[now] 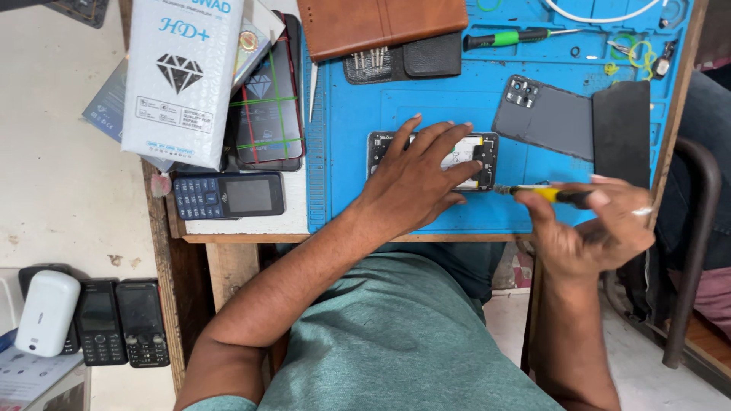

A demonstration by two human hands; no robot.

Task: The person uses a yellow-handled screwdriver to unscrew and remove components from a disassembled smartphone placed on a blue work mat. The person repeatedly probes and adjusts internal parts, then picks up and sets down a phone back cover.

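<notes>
Your left hand (pixel 417 179) lies flat and spread over the opened black smartphone with its back cover off (pixel 466 156), fingers stretched across its exposed insides and pressing it down onto the blue silicone repair mat (pixel 358 122). The phone lies lengthwise under your palm and fingertips, near the front edge of the mat; only its two ends and a strip of the white inner part show past your fingers.

Your right hand (pixel 601 228) is curled closed around a slim yellow-and-black precision screwdriver (pixel 544 193), gripped between thumb and fingers. Its metal tip points left and meets the phone's right end, just beside your left fingertips. This hand is blurred, so the exact finger hold is hard to make out.

Beyond the phone, the removed grey back cover with camera cut-outs (pixel 544 116) lies on the mat, well apart from your hands. A dark blue keypad phone (pixel 228 195) rests on the table left of the mat.
</notes>
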